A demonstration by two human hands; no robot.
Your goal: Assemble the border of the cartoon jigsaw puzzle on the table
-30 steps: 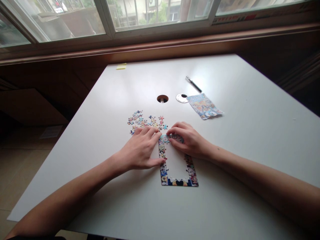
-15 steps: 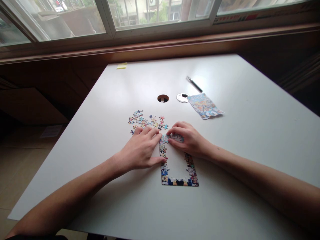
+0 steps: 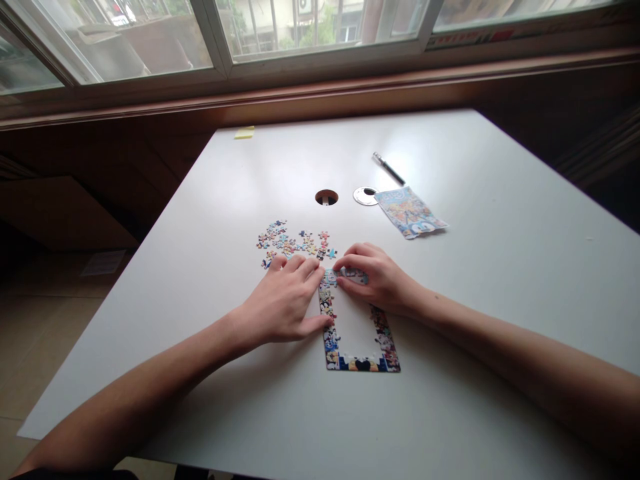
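Observation:
A partly assembled jigsaw puzzle (image 3: 363, 364) lies on the table as a hollow rectangle of joined, colourful cartoon border pieces. My left hand (image 3: 283, 300) rests along its left side, fingers spread, with the thumb touching the left border and the fingertips by the top left corner. At the top border is my right hand (image 3: 380, 277), curled, its thumb inside the rectangle and its index finger at the upper edge. That hand covers part of the top and right borders. Loose puzzle pieces (image 3: 287, 245) lie scattered just beyond my left fingers.
Behind the hands, a creased picture sheet (image 3: 413, 212) overlaps a round metal cover (image 3: 365, 195). Near them are a dark pen (image 3: 389, 168) and a round hole (image 3: 327, 197) in the white table (image 3: 200, 413). A yellow sticky note (image 3: 245, 133) sits at the far edge, below a window.
The bottom end of the puzzle border has shifted slightly to the right. Both hands stay at nearly the same places, and the loose pieces look unmoved.

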